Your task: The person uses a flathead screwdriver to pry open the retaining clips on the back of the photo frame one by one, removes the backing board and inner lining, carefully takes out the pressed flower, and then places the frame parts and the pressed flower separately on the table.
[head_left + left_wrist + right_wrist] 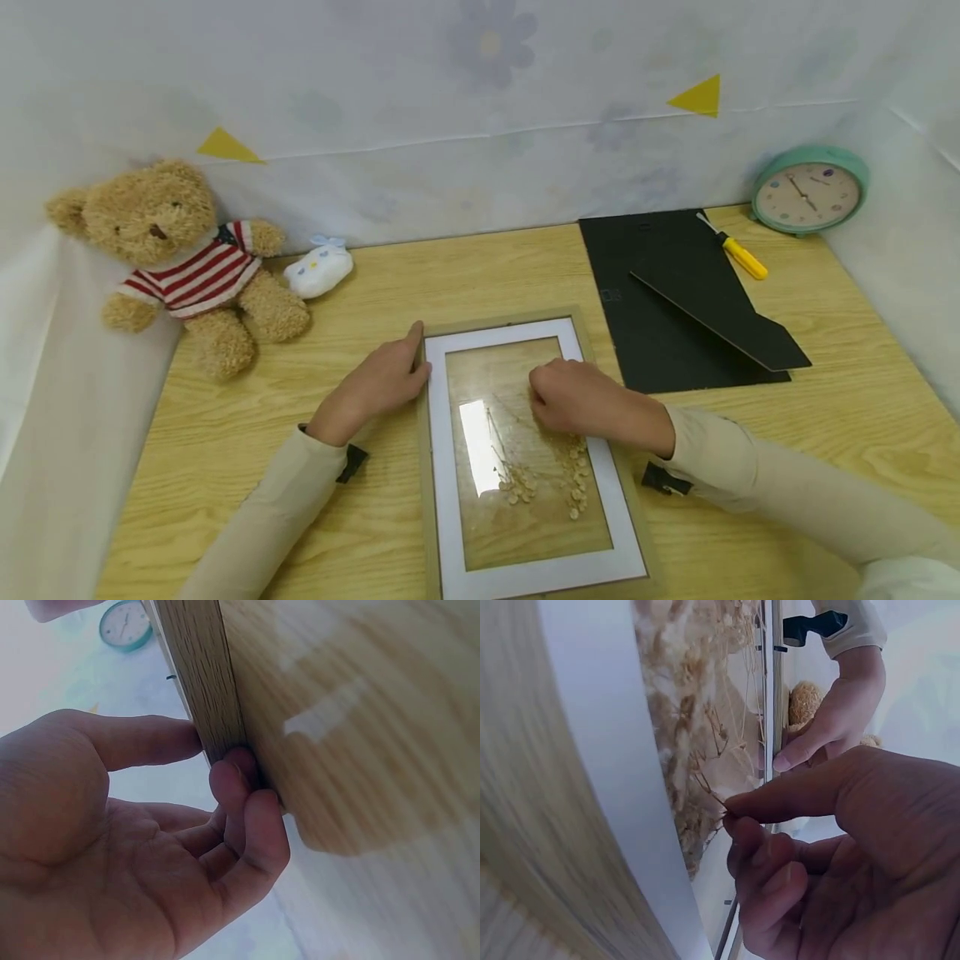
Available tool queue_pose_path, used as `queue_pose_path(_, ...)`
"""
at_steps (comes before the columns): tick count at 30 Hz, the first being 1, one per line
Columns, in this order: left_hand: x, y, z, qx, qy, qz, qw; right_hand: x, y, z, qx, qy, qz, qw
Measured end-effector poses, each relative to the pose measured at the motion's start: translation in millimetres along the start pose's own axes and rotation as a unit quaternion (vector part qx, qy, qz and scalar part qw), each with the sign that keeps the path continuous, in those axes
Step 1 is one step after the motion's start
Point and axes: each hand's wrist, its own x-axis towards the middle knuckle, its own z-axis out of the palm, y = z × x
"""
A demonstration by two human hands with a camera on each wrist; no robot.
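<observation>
A wooden picture frame (634, 500) with a white mat (555, 577) and a clear pane lies on the table. My left hand (378, 383) holds its upper left side; in the left wrist view the thumb meets one face of the wooden edge (199, 667) and the fingertips curl against the other. Over the pane, my right hand (573, 400) pinches a thin stem of dried flowers (709, 787) between thumb and forefinger. Small pale blossoms (577, 483) spread below that hand along the right of the pane. A second dried sprig (516, 483) lies left of them, beside a bright reflection.
A black backing board (622, 333) with a raised stand flap (720, 325) lies at the back right. On its right edge rests a yellow screwdriver (742, 254), near a green clock (810, 192). A teddy bear (202, 283) and small white plush (321, 271) sit back left.
</observation>
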Motion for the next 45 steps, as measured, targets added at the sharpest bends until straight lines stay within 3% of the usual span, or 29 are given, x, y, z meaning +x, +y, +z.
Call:
queue_pose_path(7, 1.0, 1.0, 1.6, -0.002, -0.004, -0.003, 1.0000, -7.2, 0.5, -2.5, 0.030, 0.054, 0.021, 0.9979)
queue_pose_path(12, 1.8, 0.4, 2.7, 0.005, -0.005, -0.003, 1.0000, -14.9, 2.2, -6.7, 0.053, 0.124, 0.028, 0.9905)
queue_pose_path(16, 3.1, -0.4, 3.9, 0.010, -0.003, 0.000, 0.9999, -19.8, 5.0, -10.2, 0.072, 0.149, 0.033, 0.9857)
queue_pose_path(20, 4.0, -0.7, 5.3, 0.013, 0.000, 0.005, 0.9999, -23.0, 9.6, -15.0, 0.100, 0.143, 0.034, 0.9841)
queue_pose_path(27, 5.7, -0.5, 6.7, 0.011, -0.002, 0.010, 0.9999, -29.9, 18.0, -33.6, 0.195, 0.100, 0.040, 0.9748)
queue_pose_path(33, 5.9, 1.4, 7.3, 0.008, -0.006, 0.008, 0.9999, -38.8, 30.6, -47.9, 0.227, 0.086, 0.058, 0.9684)
queue_pose_path(45, 2.9, -0.1, 4.3, 0.000, -0.017, 0.003, 0.9999, -93.4, 78.9, -63.7, 0.228, 0.046, 0.145, 0.9618)
